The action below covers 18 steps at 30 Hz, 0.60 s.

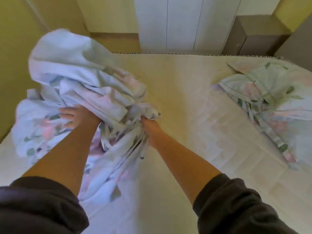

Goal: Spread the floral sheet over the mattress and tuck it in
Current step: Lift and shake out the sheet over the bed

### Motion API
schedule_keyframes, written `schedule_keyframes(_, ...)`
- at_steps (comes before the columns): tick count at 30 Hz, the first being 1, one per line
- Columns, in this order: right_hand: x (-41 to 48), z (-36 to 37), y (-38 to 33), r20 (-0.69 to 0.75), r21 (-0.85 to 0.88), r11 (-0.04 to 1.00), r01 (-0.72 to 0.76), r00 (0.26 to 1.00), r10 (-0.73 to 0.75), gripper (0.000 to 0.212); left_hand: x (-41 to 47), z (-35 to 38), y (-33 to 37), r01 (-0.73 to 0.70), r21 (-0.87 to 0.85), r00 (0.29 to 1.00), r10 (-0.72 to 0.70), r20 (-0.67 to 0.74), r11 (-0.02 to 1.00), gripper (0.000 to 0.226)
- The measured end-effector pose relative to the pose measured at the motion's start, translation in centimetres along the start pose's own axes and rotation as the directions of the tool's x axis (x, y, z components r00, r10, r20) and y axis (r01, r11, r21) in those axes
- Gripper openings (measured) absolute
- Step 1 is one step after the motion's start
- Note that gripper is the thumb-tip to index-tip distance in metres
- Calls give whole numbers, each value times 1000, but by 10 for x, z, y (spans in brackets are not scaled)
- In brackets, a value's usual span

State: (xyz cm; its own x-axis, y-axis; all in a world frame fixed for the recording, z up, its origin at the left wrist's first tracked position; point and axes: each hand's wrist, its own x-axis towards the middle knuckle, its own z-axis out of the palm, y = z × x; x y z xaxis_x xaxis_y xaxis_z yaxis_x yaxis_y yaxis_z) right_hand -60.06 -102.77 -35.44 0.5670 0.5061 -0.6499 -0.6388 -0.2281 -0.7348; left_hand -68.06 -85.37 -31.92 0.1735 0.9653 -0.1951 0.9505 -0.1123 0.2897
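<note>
The floral sheet, pale white with pink flowers and green leaves, is bunched in a big heap over the left half of the cream quilted mattress. Part of the heap is lifted off the bed and blurred. My left hand presses into the heap from below with fingers spread on the cloth. A gathered fold at the heap's right side is clenched in my right hand. A trailing part of the sheet runs down between my forearms toward me.
Two pillows in matching floral cases lie at the right end of the mattress. Beyond the far edge stand a white wardrobe and a grey-brown cabinet. A yellow wall runs along the left side.
</note>
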Motion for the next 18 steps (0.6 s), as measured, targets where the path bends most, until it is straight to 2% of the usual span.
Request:
schedule_keyframes(1,5,-25,11,-103,2,1000,6,995,-5,32,-1,15,-4,49,77,997,-54,53,996,90)
schedule_keyframes(3,4,-87,27,-273,-4,1000,-26,962,24,36,-10,56,-3,13,239,985,-53,164,971,79)
schedule_keyframes(5,-12,-152,38,-366,51,997,-50,928,65,32,-46,108,13,-211,286,943,117,311,935,63)
schedule_keyframes(7,-22,-206,52,-416,71,995,-71,904,95,29,-91,148,33,-437,209,841,316,439,875,56)
schedule_keyframes(8,-27,-235,62,-417,69,995,-69,904,92,31,-116,171,46,-538,142,767,413,492,831,56)
schedule_keyframes(10,-36,-267,81,-385,50,997,-60,920,74,43,-157,197,66,-669,40,625,533,570,742,53)
schedule_keyframes(12,-47,-304,100,-364,48,998,-50,929,64,53,-199,228,88,-775,11,509,614,603,632,55)
schedule_keyframes(14,-62,-343,113,-370,19,999,-48,927,52,45,-239,251,109,-851,62,426,615,664,522,58)
schedule_keyframes(16,-73,-383,124,-366,-65,997,-40,931,13,27,-264,268,122,-918,194,377,611,696,345,43)
schedule_keyframes(18,-84,-429,135,-390,-143,987,-70,921,8,16,-283,289,135,-922,333,375,661,650,197,28)
